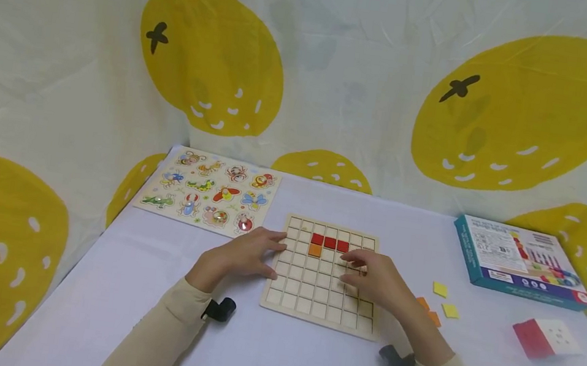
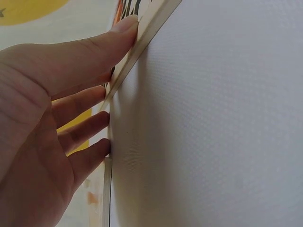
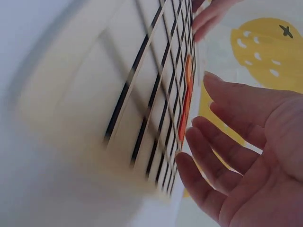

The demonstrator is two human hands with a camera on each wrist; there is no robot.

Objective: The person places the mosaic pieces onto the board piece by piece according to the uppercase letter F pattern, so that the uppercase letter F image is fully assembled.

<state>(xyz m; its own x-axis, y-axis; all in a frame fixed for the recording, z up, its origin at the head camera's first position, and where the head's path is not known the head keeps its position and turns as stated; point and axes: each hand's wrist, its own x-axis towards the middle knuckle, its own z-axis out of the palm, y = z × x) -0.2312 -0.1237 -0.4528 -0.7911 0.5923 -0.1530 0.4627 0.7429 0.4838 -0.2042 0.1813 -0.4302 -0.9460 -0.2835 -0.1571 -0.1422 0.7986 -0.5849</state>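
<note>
A square wooden grid board [image 1: 305,302] lies on the white table. Three red square tiles [image 1: 329,243] sit side by side in one of its upper rows, with an orange tile [image 1: 315,250] just below the leftmost. My left hand [image 1: 245,254] rests at the board's left side, thumb and fingertips spread along the edge; the left wrist view shows the thumb [image 2: 125,26] touching the rim. Over the right half of the board is my right hand [image 1: 378,277], fingers slightly bent. In the right wrist view, its thumb and fingers [image 3: 203,184] stand apart with nothing between them.
Two yellow tiles [image 1: 440,289] lie right of the board, and several orange tiles [image 1: 433,317] are partly hidden by my right forearm. Further right are a teal-edged box [image 1: 528,263] and a red-and-white block [image 1: 546,338]. An insect puzzle board [image 1: 208,196] lies at the back left.
</note>
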